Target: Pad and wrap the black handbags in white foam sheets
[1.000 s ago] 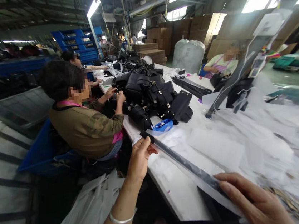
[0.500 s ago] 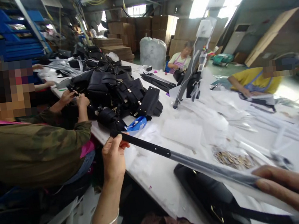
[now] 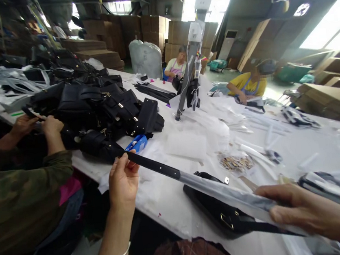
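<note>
A black strap [image 3: 154, 165] with small holes near its end stretches between my two hands. My left hand [image 3: 124, 182] pinches its bare end between thumb and fingers. A clear plastic sleeve [image 3: 213, 186] covers the rest of the strap. My right hand [image 3: 305, 210] grips the sleeved part between thumb and fingers, at the lower right. Beneath the strap, a black handbag [image 3: 210, 209] with gold-coloured metal fittings lies on the white table [image 3: 170, 209]; the strap hides part of it.
Black bags [image 3: 93, 103] are heaped at the left, beside a blue packet [image 3: 136, 143]. Small brownish pieces [image 3: 235, 162] lie beyond the handbag, near white sheets [image 3: 187, 144]. A co-worker's hands [image 3: 39, 126] work at the left. A post [image 3: 187, 76] rises from the table.
The view has swung to the right, so the surroundings sit further left. My right hand appears closer to my left hand. Both hands still hold the strap.
</note>
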Available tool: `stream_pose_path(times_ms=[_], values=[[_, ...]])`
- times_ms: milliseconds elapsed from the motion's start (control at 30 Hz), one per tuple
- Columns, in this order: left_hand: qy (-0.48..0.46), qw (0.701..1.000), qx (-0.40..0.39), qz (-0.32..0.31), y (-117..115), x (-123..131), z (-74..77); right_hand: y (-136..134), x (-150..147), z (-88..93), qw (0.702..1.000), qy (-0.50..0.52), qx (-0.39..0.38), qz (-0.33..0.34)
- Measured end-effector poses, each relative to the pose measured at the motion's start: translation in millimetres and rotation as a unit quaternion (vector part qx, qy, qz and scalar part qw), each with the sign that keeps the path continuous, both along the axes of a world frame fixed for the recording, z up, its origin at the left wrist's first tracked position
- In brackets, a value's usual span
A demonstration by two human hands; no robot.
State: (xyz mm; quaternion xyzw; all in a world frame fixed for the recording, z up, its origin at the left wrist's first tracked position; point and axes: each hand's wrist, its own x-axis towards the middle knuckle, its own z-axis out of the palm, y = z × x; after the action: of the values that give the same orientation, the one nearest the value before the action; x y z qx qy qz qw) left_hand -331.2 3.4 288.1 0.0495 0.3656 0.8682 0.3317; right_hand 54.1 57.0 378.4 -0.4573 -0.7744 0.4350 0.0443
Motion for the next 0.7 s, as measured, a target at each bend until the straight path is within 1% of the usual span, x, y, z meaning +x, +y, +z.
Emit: stream_pose_path(times_ms=[33,67,100,133,167,200,233,267,333,367,400,433,467,533,567,633,700], values=[[0.0,1.0,0.015,-0.013,7.0,6.0,0.8,-1.0,-6.0,-0.5,0.995,0.009,-0.092,0.027],[0.01,0.999,0.033,-0.036,14.0,13.7,1.8,-1.1,-12.4,-0.8,0.984,0.023,-0.171,0.04],[0.028,0.996,0.055,-0.071,20.4,22.9,2.9,-0.4,-19.3,-0.6,0.973,0.045,-0.223,0.032],[0.054,0.988,0.079,-0.119,25.9,33.8,4.0,1.1,-26.5,0.5,0.969,0.081,-0.234,0.001],[0.088,0.975,0.102,-0.179,29.9,46.1,5.0,3.3,-34.3,2.7,0.967,0.133,-0.215,-0.045],[0.131,0.951,0.123,-0.251,32.2,59.7,5.8,6.0,-42.5,6.0,0.959,0.199,-0.175,-0.097],[0.179,0.916,0.138,-0.333,32.7,74.2,6.3,9.0,-51.3,10.1,0.942,0.273,-0.127,-0.145],[0.227,0.869,0.143,-0.416,31.6,89.1,6.5,11.9,-60.3,14.7,0.917,0.345,-0.079,-0.184],[0.31,0.756,0.134,-0.561,25.8,118.2,5.5,17.4,-76.7,23.2,0.857,0.457,0.002,-0.239],[0.34,0.703,0.122,-0.613,21.9,131.0,3.9,19.6,-82.7,26.5,0.831,0.492,0.03,-0.259],[0.357,0.664,0.108,-0.648,18.1,141.7,1.2,21.4,-86.4,28.9,0.807,0.519,0.051,-0.278],[0.36,0.643,0.092,-0.67,14.7,149.9,-2.9,22.8,-87.1,30.3,0.785,0.539,0.067,-0.297],[0.351,0.635,0.075,-0.684,11.9,155.2,-8.7,23.7,-84.8,30.8,0.765,0.555,0.079,-0.317],[0.313,0.63,0.037,-0.71,8.6,156.4,-25.2,24.3,-71.3,29.2,0.726,0.576,0.088,-0.364],[0.295,0.623,0.018,-0.724,7.9,152.7,-35.6,24.0,-60.8,26.8,0.708,0.583,0.086,-0.389],[0.288,0.593,-0.02,-0.752,7.7,138.6,-58.6,23.1,-35.1,17.4,0.677,0.586,0.072,-0.439],[0.321,0.567,-0.061,-0.756,8.8,119.3,-80.8,23.1,-5.9,-1.0,0.649,0.579,0.054,-0.49]])
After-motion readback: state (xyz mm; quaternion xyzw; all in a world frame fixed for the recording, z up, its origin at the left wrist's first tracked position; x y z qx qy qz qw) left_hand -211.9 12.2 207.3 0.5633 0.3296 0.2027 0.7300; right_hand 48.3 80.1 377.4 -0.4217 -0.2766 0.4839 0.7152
